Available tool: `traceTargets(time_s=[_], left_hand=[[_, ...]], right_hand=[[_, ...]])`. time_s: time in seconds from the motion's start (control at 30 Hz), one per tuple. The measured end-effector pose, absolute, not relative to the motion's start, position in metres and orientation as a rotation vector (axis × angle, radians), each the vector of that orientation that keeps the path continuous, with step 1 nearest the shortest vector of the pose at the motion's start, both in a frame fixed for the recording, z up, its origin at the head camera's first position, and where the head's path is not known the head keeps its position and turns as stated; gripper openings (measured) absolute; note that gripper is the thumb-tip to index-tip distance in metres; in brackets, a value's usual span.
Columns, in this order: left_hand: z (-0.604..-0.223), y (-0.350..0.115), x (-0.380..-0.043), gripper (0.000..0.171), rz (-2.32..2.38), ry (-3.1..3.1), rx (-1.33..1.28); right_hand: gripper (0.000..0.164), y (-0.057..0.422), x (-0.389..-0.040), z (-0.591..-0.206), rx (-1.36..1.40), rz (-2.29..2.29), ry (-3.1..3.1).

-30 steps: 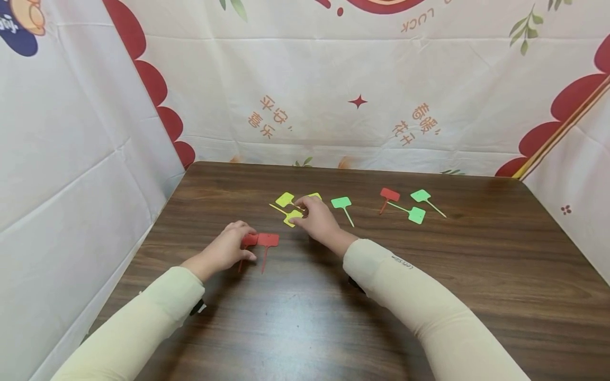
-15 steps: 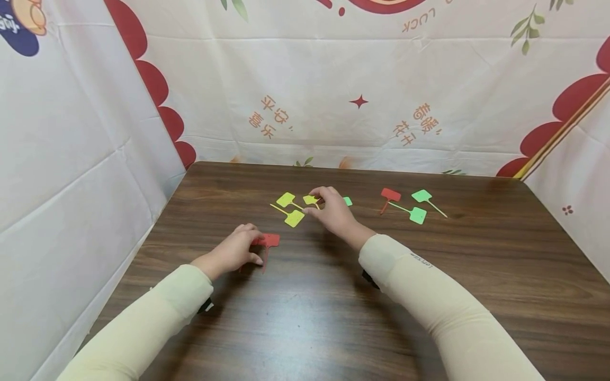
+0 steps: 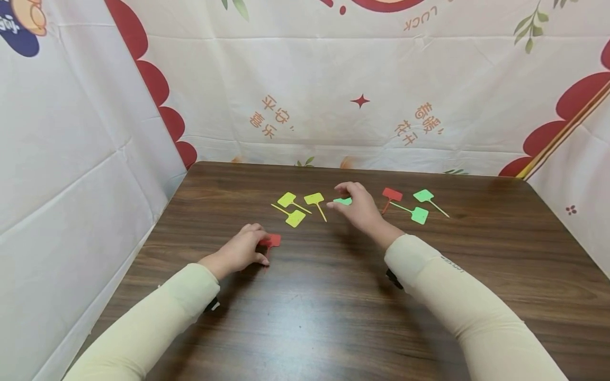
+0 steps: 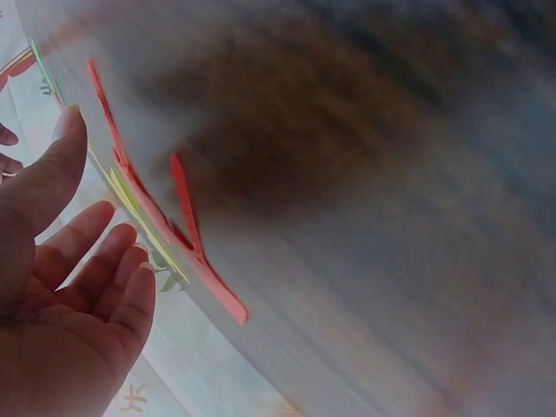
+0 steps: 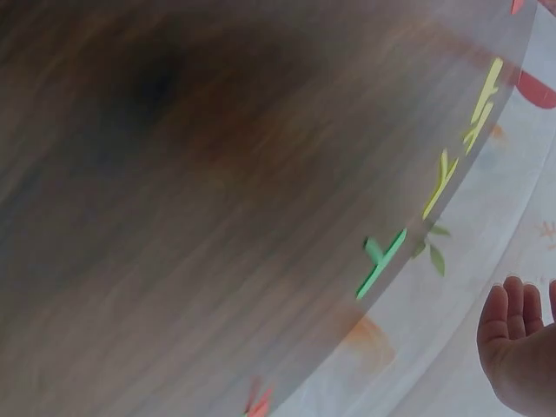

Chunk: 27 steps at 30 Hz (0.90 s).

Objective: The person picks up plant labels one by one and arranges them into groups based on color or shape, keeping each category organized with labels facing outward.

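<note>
Flat plastic plant labels with thin stems lie on the dark wood table. My left hand (image 3: 240, 251) hovers over a pair of red plant labels (image 3: 274, 241), covering one of them in the head view. Both red labels (image 4: 213, 282) show on the table in the left wrist view, with loosely bent fingers apart from them and nothing in the grasp. Over a green plant label (image 3: 342, 201) is my right hand (image 3: 360, 207), thumb and fingers spread. The right wrist view shows that green label (image 5: 380, 265) lying flat, away from the hand.
Three yellow plant labels (image 3: 314, 198) lie between the hands. To the right are another red label (image 3: 392, 194) and two green labels (image 3: 419, 215). A printed white cloth (image 3: 305, 79) hangs behind the table's (image 3: 305, 317) far edge.
My right hand has moved right from the yellow labels to above the green one, uncovering the yellows. My left hand has shifted slightly right over the red labels. The labels stay in place.
</note>
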<state>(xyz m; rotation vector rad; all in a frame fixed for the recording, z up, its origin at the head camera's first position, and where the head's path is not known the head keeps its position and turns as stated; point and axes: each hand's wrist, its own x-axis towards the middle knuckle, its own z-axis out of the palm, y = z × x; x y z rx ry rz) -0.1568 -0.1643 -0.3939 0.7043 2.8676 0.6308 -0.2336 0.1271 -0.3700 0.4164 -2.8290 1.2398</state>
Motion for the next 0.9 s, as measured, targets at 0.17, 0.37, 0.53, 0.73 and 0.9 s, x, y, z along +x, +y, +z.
traceTargets(time_s=[0.17,0.37,0.53,0.73,0.9], left_hand=[[-0.393,-0.161,-0.158,0.052,0.622,2.856,0.69],[-0.392,-0.157,-0.158,0.052,0.591,2.85,0.692],[-0.393,-0.156,-0.161,0.053,0.584,2.848,0.692],[-0.395,-0.156,-0.164,0.05,0.574,2.816,0.672],[-0.393,-0.156,-0.163,0.05,0.558,2.799,0.655]], right_hand=[[0.05,0.146,-0.238,-0.367,0.413,1.185,-2.835],[0.051,0.169,-0.244,-0.363,0.352,1.157,-2.802],[0.053,0.185,-0.245,-0.363,0.305,1.159,-2.807],[0.055,0.2,-0.248,-0.366,0.256,1.161,-2.813],[0.055,0.212,-0.252,-0.37,0.192,1.163,-2.805]])
